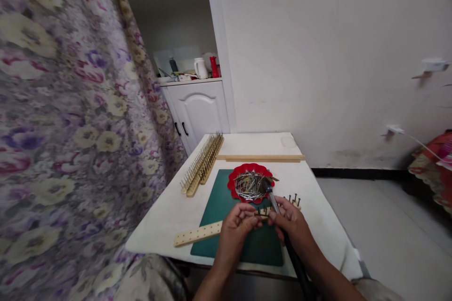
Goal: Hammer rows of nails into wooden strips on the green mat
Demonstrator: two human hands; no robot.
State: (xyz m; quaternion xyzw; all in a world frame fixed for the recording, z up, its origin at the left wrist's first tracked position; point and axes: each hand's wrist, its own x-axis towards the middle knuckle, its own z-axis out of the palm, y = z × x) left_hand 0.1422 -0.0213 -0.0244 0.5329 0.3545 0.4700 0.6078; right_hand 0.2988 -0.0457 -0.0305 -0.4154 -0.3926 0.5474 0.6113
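A long wooden strip (197,233) with a row of holes lies slantwise across a green cutting mat (219,204) on a small white table (165,216). Several dark nails stand in its right end (294,199). My left hand (236,229) is closed in a pinch on the strip, at a nail near its middle. My right hand (291,222) grips a hammer (271,194) by its dark handle, head up over the nails. A red scalloped dish (250,182) full of loose nails sits just behind the hands.
Two wooden strips filled with nails (203,162) lie along the table's left edge. A plain wooden strip (260,157) lies across the back. A flowered curtain (70,117) hangs on the left. A white cabinet (197,108) stands behind. White wall and grey floor to the right.
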